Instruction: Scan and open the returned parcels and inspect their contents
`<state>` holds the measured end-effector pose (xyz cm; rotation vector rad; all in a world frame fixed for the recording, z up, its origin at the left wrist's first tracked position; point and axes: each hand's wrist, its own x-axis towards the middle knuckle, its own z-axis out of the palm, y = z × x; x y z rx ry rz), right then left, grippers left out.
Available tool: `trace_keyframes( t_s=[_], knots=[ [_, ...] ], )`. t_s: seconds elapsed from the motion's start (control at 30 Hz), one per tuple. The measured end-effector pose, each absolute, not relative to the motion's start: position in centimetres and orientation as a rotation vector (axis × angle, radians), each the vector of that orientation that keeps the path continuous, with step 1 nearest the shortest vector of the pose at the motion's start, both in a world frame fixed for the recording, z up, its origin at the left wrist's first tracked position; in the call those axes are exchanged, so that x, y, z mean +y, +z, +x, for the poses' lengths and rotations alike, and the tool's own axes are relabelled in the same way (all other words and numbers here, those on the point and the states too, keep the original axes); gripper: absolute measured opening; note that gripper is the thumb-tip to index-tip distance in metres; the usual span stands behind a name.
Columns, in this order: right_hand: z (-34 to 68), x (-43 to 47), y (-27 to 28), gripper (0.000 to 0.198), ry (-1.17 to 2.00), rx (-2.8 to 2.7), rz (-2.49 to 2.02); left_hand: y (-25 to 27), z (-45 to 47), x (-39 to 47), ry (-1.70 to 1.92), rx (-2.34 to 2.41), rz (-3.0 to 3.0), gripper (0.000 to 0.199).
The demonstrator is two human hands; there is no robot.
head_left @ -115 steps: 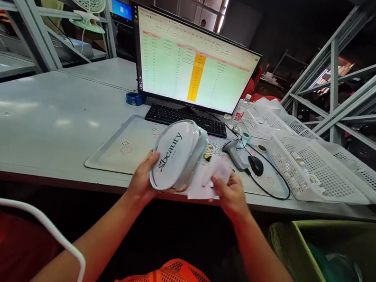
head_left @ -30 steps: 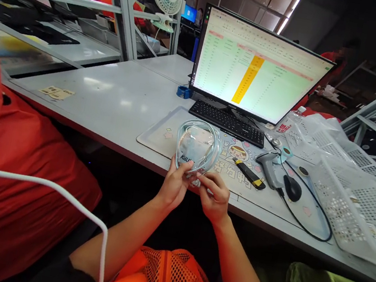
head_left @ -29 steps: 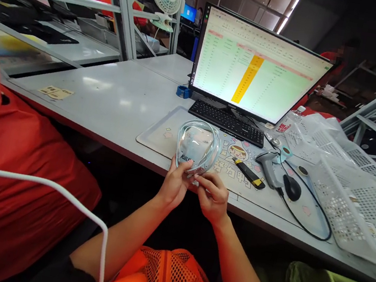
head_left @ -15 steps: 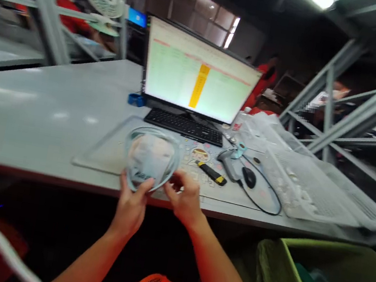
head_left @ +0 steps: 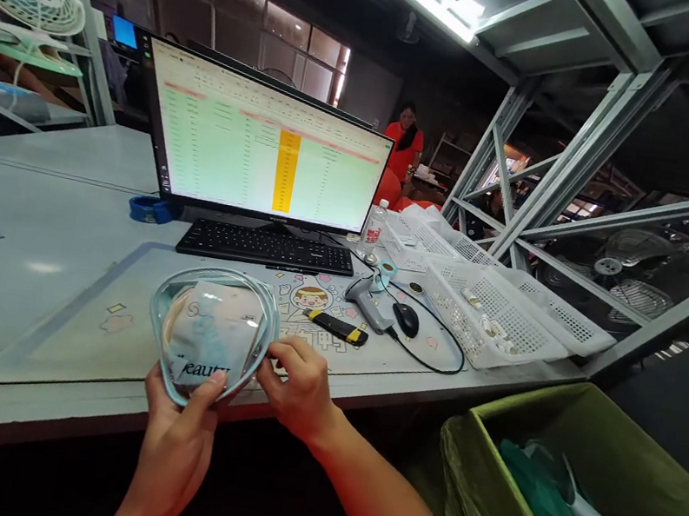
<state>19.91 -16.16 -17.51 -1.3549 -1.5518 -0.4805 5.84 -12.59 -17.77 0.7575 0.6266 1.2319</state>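
Observation:
A clear cosmetic pouch point(head_left: 214, 329) with light blue piping is held up above the table's front edge. Dark lettering that reads "Beauty" shows on it, and pale contents lie inside, too unclear to name. My left hand point(head_left: 179, 433) grips its lower edge, thumb on the front and fingers behind. At the pouch's right rim, my right hand point(head_left: 300, 387) pinches the edge with thumb and forefinger; what exactly lies between the fingertips is hidden. Just beyond my right hand, a black and yellow box cutter point(head_left: 336, 327) rests on the patterned desk mat point(head_left: 72, 345).
A monitor point(head_left: 225, 141) stands behind a black keyboard point(head_left: 267, 249). Rightward are a barcode scanner point(head_left: 369, 304), its cable, a mouse point(head_left: 405, 319), a bottle point(head_left: 374, 226) and white plastic baskets point(head_left: 500, 355). A green bin point(head_left: 518, 481) stands below right. A person point(head_left: 405, 140) is in the background.
My view has swung to the right and looks closer, so the pouch and monitor sit further left in the picture. Both hands keep their hold on the pouch.

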Motion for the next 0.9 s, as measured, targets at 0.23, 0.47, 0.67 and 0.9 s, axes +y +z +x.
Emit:
trace_keyframes(
  t_s=[0.23,0.47,0.67,0.9],
  knots=[
    [21.1,-16.7,-18.1,0.016,-0.667,-1.616,-1.329,-17.4,5.9,-13.3,1.133,0.589,0.77,0.068],
    [20.9,-17.3,-16.9,0.015,-0.449,-1.691,-1.414,-17.4,5.5,-12.9,1.072,0.534,0.749,0.064],
    [20.4,-16.9,-16.1,0.013,-0.337,-1.639,-1.359,-17.1,5.2,-11.6,1.104,0.53,0.784,0.062],
    [23.7,-19.7,-12.7,0.01,-0.279,-1.379,-1.406,-16.4,0.2,-8.5,0.849,0.525,1.088,0.063]
  ],
)
